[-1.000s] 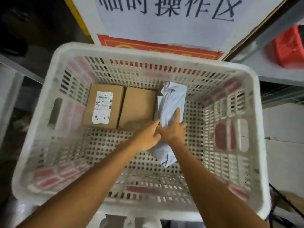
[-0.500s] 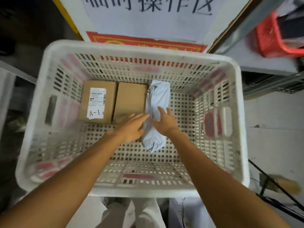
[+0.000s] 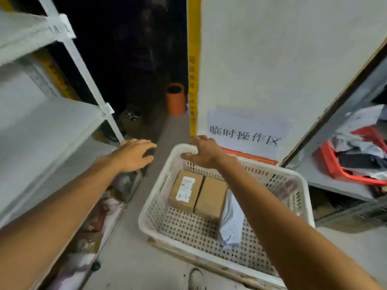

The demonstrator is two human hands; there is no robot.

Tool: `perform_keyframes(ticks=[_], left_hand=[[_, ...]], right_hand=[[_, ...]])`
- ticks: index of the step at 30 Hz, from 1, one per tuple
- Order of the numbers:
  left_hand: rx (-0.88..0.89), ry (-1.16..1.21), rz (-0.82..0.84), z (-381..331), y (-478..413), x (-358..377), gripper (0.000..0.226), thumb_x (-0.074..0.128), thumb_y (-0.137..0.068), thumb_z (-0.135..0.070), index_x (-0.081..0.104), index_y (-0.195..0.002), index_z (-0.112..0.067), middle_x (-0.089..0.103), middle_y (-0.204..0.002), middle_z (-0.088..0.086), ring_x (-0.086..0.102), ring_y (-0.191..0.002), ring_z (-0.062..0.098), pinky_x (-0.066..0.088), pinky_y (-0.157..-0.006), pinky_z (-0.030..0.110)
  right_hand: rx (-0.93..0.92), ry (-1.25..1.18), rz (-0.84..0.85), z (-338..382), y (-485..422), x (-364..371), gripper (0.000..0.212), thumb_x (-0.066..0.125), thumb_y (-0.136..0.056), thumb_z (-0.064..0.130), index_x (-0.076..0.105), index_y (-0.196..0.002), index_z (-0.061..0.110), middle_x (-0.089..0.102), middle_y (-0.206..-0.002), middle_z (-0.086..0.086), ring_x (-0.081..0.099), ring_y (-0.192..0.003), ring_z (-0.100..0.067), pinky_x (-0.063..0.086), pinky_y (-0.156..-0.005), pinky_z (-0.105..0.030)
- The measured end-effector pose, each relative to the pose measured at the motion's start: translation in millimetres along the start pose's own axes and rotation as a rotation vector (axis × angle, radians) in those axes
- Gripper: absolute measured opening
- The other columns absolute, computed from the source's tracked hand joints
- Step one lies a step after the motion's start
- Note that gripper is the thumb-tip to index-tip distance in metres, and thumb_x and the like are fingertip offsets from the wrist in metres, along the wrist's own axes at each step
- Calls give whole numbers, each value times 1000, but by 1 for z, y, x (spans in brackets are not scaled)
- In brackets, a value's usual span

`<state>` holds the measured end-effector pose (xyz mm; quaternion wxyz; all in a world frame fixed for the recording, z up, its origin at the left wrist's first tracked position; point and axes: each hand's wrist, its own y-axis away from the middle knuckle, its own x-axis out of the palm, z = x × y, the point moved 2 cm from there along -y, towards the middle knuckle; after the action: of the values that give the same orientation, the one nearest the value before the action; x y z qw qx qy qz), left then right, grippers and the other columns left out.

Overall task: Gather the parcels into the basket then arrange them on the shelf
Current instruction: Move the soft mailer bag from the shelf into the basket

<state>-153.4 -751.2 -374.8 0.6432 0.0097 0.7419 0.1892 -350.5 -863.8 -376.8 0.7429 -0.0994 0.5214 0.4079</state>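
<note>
A white perforated basket (image 3: 188, 243) sits on the floor. Inside lie a cardboard box with an "A-1" label (image 3: 185, 190), a plain cardboard box (image 3: 211, 198) right beside it, and a grey poly-bag parcel (image 3: 231, 222) against the plain box's right side. My left hand (image 3: 134, 153) hovers with relaxed fingers, holding nothing, over the corner of the white shelf (image 3: 41, 130) on the left. My right hand (image 3: 204, 152) is raised above the basket's far rim, fingers spread and empty.
An orange pipe (image 3: 176, 99) stands in the dark gap behind. A white board with a paper sign (image 3: 247, 137) rises behind the basket. A red basket (image 3: 343, 164) with bags sits on a right-hand shelf. Bagged items (image 3: 98, 222) fill the low left shelf.
Both hands let go of the grey parcel and rose out of the basket. The view swung up and left, bringing the left shelf into sight.
</note>
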Motion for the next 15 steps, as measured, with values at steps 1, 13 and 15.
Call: perform_keyframes(ticks=[1,13,15], left_hand=[[-42,0,-32,21,19,-18,50,45,-98,-39,35,-146,-31,29,-156,-2,27,-142,24,18,-113,40],[-423,-52,-407,207,316,-175,66,44,-87,-54,30,-148,-33,32,-154,-2,31,-138,27,28,-113,45],[-498,-77,-463,226,369,-187,63,46,-91,-51,29,-148,-32,32,-154,-2,30,-139,26,26,-114,45]], right_hand=[[-49,26,-16,29,-2,-10,75,55,-91,58,30,-152,23,35,-152,-12,32,-140,-38,31,-114,-48],[-633,162,-174,380,38,-64,79,57,-88,61,27,-153,27,34,-153,-9,31,-139,-36,32,-113,-50],[-720,142,-169,431,55,-61,78,58,-89,60,27,-153,27,33,-154,-7,31,-140,-33,33,-112,-48]])
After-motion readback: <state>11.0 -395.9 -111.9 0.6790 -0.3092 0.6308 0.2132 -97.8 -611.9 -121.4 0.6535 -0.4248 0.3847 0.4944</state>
